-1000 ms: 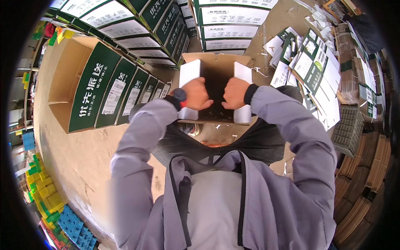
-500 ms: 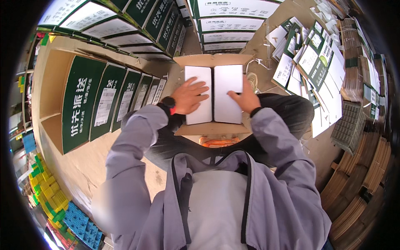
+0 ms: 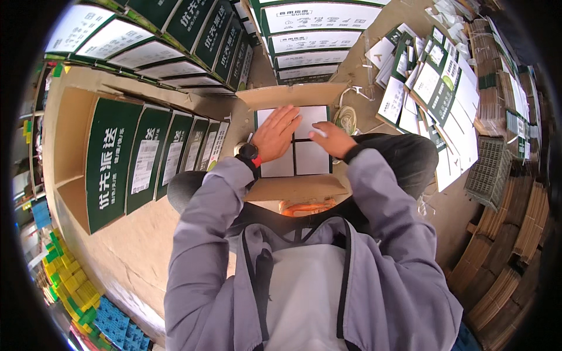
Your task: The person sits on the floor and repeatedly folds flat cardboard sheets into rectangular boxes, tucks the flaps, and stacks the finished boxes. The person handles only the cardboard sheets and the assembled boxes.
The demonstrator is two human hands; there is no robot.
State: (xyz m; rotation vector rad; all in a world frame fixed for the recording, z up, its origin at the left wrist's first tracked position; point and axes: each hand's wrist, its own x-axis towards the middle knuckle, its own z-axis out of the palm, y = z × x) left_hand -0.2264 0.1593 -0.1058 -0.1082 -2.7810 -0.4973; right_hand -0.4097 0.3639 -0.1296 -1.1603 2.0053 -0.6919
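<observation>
Your L hand [image 3: 274, 136] lies flat, fingers straight, on the upper-L part of the white panels [image 3: 312, 159] in the open cardboard box [image 3: 275, 98], which sits btwn your legs. Dark lines cross there & split the white into 4. Your R hand [image 3: 336, 142] is at the upper-R part, fingers partly bent; can't tell if it grips anything. Hands are near each other but apart. Box flaps stick out at the far & near ends. An orange item [image 3: 308, 207] shows just past the near flap, a pale roll [image 3: 346, 119] near the box's R side. Green boxes [image 3: 111, 155] stand to your L, flat cartons [image 3: 436, 88] lie to your R
</observation>
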